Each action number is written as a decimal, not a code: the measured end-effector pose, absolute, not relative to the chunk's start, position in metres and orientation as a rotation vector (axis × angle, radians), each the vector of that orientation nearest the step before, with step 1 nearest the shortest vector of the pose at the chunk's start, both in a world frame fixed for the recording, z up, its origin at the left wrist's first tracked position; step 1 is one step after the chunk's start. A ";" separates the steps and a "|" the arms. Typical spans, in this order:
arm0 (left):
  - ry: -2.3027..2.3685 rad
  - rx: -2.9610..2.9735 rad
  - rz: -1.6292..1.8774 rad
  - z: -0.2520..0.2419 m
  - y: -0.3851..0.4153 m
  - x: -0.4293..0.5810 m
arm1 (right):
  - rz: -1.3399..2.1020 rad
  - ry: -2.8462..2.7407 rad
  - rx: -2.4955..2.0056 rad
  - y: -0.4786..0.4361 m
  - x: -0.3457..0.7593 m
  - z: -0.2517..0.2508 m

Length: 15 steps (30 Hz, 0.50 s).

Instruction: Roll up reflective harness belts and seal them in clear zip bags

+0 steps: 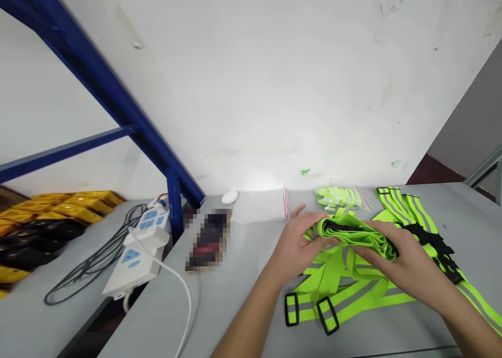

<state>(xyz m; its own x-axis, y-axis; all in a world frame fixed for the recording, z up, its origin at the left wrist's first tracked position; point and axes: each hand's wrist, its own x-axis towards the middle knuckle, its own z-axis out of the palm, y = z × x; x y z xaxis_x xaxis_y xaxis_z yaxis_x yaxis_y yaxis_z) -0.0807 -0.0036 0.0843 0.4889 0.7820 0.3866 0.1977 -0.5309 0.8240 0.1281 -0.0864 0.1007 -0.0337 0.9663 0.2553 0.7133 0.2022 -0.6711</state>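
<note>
Between my two hands is a folded bundle of neon-green reflective straps (353, 235), its layers and a black strip showing on the near side. My left hand (300, 237) grips the bundle's left end, thumb in front and fingers behind. On the right end my right hand (392, 248) is closed round it in the same way. Under the bundle lie loose green reflective straps (361, 300) with grey stripes and black buckles. More straps (415, 214) with black parts spread to the right. Behind the hands sits a clear bag (339, 197) holding green straps.
Flat clear zip bags (259, 205) with red seals lie by the wall, near a white oval object (230, 197). A blurred-out phone-like object (209, 240) is left of centre. White power strips (137, 253) with cables, a blue frame (174, 190) and yellow-black packs (58, 211) stand left.
</note>
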 end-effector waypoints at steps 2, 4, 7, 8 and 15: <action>0.743 2.078 0.959 0.104 -0.001 -0.078 | 0.438 -1.839 -1.539 -0.086 0.134 0.110; 0.680 2.062 0.899 0.123 0.000 -0.075 | 0.389 -1.853 -1.482 -0.087 0.141 0.119; 0.594 2.010 0.844 0.143 -0.002 -0.069 | 0.258 -1.852 -1.401 -0.088 0.153 0.128; 0.574 2.008 0.843 0.147 -0.002 -0.067 | 0.223 -1.859 -1.381 -0.088 0.158 0.129; 0.457 2.053 0.834 0.166 -0.005 -0.060 | 0.318 -1.915 -1.481 -0.080 0.167 0.132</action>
<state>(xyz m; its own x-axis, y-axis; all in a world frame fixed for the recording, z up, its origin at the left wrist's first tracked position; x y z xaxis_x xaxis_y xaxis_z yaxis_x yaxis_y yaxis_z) -0.0597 -0.0048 0.1663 0.7106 0.5842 0.3922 0.0162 -0.5708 0.8209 0.1672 -0.0803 0.1323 -0.1152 0.9236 0.3657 0.7557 0.3205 -0.5712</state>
